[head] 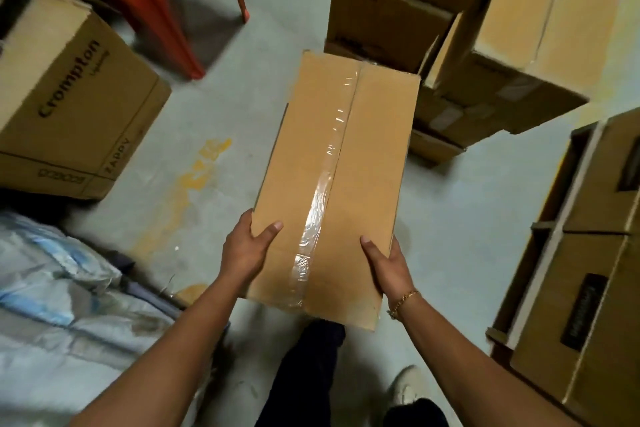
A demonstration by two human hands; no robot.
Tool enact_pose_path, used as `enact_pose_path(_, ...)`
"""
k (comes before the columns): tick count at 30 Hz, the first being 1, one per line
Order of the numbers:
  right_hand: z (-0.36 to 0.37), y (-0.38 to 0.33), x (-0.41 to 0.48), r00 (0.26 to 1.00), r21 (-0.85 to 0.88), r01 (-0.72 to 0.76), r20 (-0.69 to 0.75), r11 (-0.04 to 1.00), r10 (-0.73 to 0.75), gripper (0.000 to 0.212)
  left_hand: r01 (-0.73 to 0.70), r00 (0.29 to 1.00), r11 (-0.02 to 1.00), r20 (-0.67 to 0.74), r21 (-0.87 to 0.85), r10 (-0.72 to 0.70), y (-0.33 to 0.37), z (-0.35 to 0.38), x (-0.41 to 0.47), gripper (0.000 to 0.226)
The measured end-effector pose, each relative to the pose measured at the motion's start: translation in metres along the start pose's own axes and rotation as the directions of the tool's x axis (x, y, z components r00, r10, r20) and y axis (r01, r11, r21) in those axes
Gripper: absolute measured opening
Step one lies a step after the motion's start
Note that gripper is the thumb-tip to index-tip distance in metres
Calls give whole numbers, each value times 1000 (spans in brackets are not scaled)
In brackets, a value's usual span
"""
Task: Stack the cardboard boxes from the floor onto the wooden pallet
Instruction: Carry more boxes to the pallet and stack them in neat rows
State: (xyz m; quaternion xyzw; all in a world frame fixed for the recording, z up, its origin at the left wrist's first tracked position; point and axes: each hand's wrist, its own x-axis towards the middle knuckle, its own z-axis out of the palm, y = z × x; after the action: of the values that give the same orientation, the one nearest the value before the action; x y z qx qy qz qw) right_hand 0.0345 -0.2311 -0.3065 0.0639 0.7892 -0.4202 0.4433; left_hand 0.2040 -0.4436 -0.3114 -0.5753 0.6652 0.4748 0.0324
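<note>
Cardboard box (325, 163), long, tape-sealed, held above the floor (214, 87) by its near end, left hand (246, 250) and right hand (388, 265) each gripping a side edge, thumb on top; far end unsupported, so best kept level and close in; pallet not in view

Shows two bare forearms, uncovered down to the lower edge of the view; ends them in a left hand (244, 251) with a short, pale thumbnail and a right hand (386, 265) with a thumbnail turned partly away; wears on the right wrist a gold-coloured chain bracelet (403, 303) of small links, sitting loosely; wears dark trousers (304, 374), near black and smooth; wears a whitish shoe (408, 388), round-toed and partly covered by the trouser hem.
</note>
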Motion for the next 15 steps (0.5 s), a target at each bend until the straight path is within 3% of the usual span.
enact_pose_path(10,-134,31,-190,988,84,92,-130,992,-80,66,-178,979,984,106,6,176,70,-4,-199,48)
enact_pose_path(15,-208,78,-288,971,185,109,-230,977,-65,62,-338,911,941,243,-20,332,98,21,-301,43)
